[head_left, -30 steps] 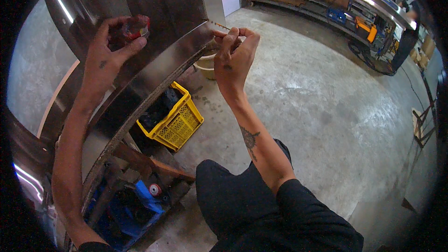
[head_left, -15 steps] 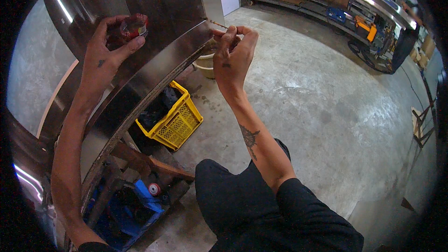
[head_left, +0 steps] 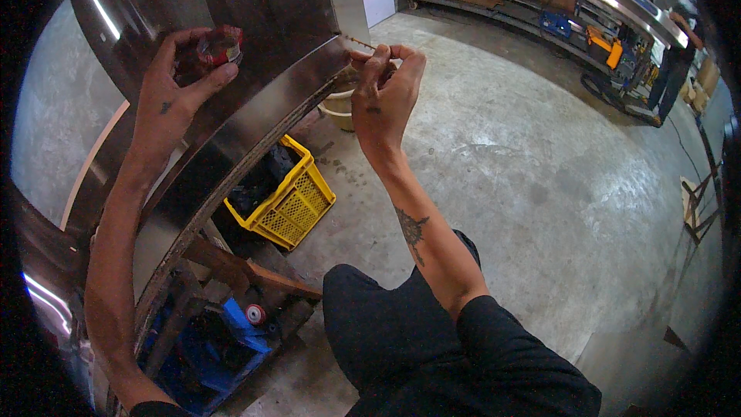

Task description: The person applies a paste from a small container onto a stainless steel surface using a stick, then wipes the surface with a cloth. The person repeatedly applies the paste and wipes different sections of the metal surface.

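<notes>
My left hand (head_left: 171,100) is closed around a small red, glossy round thing (head_left: 219,48) with a pale patch; its exact kind cannot be made out. It is held just above the dark, shiny metal surface (head_left: 270,38). Farther right, at the end of that surface's edge, my right hand (head_left: 384,93) is pinched closed. From its fingertips a thin, reddish-brown, stick-like thing (head_left: 359,41) points left toward the metal corner. Part of it is hidden behind the fingers.
Below the metal edge stand a yellow crate (head_left: 297,205) with black contents and a pale bucket (head_left: 337,112). A blue bin (head_left: 247,328) sits lower left. Across the concrete floor (head_left: 532,185) is a long workbench (head_left: 494,11), with another person (head_left: 670,77) at its right end.
Both hands stay almost in place, with the red thing tilted slightly. At the far right, the other person has moved and now shows more upright beside the bench.
</notes>
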`<state>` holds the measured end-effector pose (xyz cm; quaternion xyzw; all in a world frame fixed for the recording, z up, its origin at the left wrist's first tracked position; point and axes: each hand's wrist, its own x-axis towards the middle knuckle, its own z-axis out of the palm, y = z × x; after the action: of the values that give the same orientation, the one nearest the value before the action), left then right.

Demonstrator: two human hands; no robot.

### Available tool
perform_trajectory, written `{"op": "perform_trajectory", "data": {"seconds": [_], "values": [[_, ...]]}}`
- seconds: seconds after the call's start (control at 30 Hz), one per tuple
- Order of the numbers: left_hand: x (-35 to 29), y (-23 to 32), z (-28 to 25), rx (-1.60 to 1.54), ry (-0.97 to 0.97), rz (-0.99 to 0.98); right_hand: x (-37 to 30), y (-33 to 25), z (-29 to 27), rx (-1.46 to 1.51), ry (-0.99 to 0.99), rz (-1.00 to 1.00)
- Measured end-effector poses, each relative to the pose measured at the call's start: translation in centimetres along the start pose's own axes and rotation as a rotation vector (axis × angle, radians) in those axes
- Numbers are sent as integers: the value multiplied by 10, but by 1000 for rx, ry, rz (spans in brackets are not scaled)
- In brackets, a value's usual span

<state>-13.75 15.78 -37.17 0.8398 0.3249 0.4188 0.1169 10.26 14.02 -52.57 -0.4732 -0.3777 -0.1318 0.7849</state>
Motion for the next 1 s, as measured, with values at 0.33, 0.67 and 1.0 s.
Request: {"op": "perform_trajectory", "data": {"seconds": [0.33,0.67,1.0], "values": [[1,-1,-2,9,-2,14,5,-12,-7,167,20,85],[4,-10,0,-59,-29,43,12,-58,-21,190,13,139],[-2,-2,-2,-74,-81,216,31,-100,9,145,-360,-440]]}}
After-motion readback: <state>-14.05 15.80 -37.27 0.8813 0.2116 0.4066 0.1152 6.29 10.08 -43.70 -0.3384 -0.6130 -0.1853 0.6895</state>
